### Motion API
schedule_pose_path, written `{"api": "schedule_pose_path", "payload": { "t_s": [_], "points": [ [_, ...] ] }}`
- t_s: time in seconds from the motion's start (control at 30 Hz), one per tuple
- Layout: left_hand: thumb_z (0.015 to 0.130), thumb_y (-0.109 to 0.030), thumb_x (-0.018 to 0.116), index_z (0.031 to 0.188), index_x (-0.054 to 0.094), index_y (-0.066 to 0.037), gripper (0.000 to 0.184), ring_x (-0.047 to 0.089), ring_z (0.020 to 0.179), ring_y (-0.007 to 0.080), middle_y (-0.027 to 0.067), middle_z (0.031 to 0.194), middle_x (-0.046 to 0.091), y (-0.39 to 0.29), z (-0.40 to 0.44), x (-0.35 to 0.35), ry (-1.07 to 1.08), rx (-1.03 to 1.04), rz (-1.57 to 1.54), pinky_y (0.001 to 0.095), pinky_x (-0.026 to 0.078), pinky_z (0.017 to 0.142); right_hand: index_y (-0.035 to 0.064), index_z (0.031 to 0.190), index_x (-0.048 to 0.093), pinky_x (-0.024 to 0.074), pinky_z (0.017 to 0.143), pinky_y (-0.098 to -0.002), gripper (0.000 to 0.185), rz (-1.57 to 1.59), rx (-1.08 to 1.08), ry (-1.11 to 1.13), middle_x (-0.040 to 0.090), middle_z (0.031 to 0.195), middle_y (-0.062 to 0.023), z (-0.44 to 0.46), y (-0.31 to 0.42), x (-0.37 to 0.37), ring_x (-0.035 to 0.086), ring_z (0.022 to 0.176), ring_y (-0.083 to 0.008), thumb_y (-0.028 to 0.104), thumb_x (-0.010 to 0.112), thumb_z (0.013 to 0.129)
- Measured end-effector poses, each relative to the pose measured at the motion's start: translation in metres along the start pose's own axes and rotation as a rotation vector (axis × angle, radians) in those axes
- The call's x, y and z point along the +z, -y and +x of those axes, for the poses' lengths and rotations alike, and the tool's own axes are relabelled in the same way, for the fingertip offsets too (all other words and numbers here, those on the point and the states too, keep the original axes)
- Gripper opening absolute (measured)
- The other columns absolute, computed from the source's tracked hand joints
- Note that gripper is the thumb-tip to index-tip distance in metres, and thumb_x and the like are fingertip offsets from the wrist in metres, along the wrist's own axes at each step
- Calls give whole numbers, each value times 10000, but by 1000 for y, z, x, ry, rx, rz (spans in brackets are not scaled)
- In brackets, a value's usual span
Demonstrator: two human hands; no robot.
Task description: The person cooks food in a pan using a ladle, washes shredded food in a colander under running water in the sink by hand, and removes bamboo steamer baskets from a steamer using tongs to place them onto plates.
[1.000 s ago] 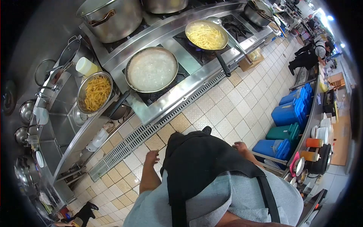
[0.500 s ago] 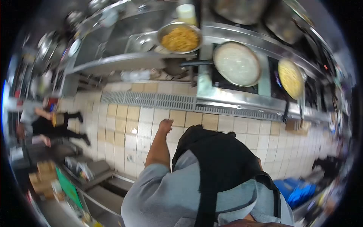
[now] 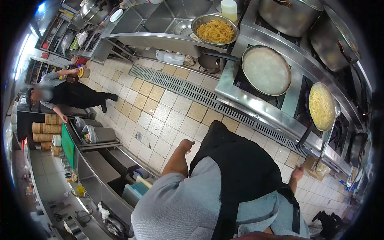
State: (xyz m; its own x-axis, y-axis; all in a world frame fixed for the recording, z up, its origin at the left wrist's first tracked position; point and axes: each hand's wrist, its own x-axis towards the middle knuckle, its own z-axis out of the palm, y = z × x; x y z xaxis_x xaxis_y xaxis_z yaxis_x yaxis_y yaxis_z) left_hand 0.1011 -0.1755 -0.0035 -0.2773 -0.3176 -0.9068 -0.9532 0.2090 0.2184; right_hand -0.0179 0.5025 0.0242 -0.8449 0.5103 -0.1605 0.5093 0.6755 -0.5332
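Observation:
My left hand (image 3: 186,146) hangs over the tiled floor to the left of my black apron, its fingers loosely apart and holding nothing. On the apron's other side is my right hand (image 3: 297,174), below the stove's front edge; its fingers are too blurred to read. Ahead, a wide pan of pale, cloudy liquid (image 3: 267,71) sits on the stove. Another pan with pale yellow strips (image 3: 321,107) rests on a burner to its right. Neither hand touches the pans.
A metal bowl of orange-yellow strips (image 3: 216,32) stands beside a plastic container (image 3: 229,10) near the sink. Large pots (image 3: 286,17) line the stove's back. A co-worker (image 3: 66,93) stands at left, holding a yellow-brown container (image 3: 83,72). A counter (image 3: 94,182) runs along the lower left.
The view has swung left, so the stove appears farther right and the co-worker and left counter show more fully. My right hand, mostly hidden half a second ago, shows again.

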Motion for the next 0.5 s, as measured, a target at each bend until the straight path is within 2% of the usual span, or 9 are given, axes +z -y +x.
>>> {"api": "schedule_pose_path", "payload": {
  "t_s": [0.03, 0.07, 0.13, 0.2, 0.3, 0.37, 0.4, 0.43, 0.5],
  "points": [
    [864, -416, 486, 1015, 584, 28, 479, 591, 508, 247, 173, 688, 622, -8, -2, 2, -7, 46, 4, 381, 481, 444, -36, 1122, 529, 421, 853, -333, 401, -218, -133, -259, 606, 978, -189, 17, -11, -11, 570, 901, -308, 170, 615, 789],
    [862, -409, 487, 996, 594, 25, 467, 588, 503, 238, 163, 672, 620, -16, -6, 3, -15, 91, 7, 371, 477, 443, -35, 1133, 527, 387, 912, -358, 439, -270, -49, -293, 593, 1036, -203, 38, -18, -31, 538, 999, -340, 193, 622, 769],
    [838, -419, 513, 933, 619, 22, 463, 589, 526, 228, 163, 721, 631, -34, -15, 4, -50, 161, 26, 357, 478, 466, -15, 1147, 526, 377, 926, -364, 454, -347, -21, -312, 579, 1070, -199, 59, -10, -65, 517, 1032, -345, 210, 621, 764],
    [823, -388, 550, 910, 631, 18, 423, 595, 554, 214, 153, 740, 633, -48, -19, 6, -121, 257, -134, 338, 479, 500, 26, 1176, 523, 356, 953, -375, 486, -510, 47, -369, 553, 1137, -191, 74, 2, -87, 476, 1098, -354, 243, 621, 752],
    [801, -357, 591, 954, 622, 8, 397, 591, 561, 207, 135, 727, 628, -63, -33, 10, -258, 355, -174, 328, 479, 528, 46, 1181, 522, 376, 931, -390, 485, -628, 144, -287, 533, 1174, -196, 113, -31, -96, 504, 1078, -340, 264, 616, 758],
    [791, -343, 608, 967, 619, 8, 393, 588, 558, 201, 130, 726, 627, -71, -55, 8, -245, 339, -194, 321, 479, 535, 37, 1174, 523, 391, 911, -390, 483, -533, 117, -187, 534, 1176, -193, 147, -71, -87, 515, 1069, -329, 276, 611, 764],
    [780, -329, 624, 980, 616, 7, 391, 586, 556, 196, 124, 725, 626, -73, -62, 9, -222, 323, -214, 313, 478, 541, 28, 1168, 523, 405, 890, -389, 482, -446, 92, -94, 536, 1178, -190, 150, -73, -86, 526, 1060, -318, 289, 606, 771],
    [780, -329, 624, 980, 616, 7, 391, 586, 556, 196, 124, 725, 626, -70, -64, 10, -225, 326, -211, 313, 478, 541, 28, 1168, 523, 405, 890, -389, 482, -442, 94, -94, 536, 1178, -190, 153, -74, -84, 526, 1060, -318, 289, 606, 771],
    [802, -324, 594, 945, 618, 3, 359, 588, 561, 198, 137, 736, 626, -55, -66, 15, -227, 279, -209, 319, 483, 542, 23, 1165, 522, 431, 851, -370, 464, -440, 116, 54, 562, 1134, -188, 158, -71, -77, 544, 1027, -303, 279, 602, 787]
  ]
}}
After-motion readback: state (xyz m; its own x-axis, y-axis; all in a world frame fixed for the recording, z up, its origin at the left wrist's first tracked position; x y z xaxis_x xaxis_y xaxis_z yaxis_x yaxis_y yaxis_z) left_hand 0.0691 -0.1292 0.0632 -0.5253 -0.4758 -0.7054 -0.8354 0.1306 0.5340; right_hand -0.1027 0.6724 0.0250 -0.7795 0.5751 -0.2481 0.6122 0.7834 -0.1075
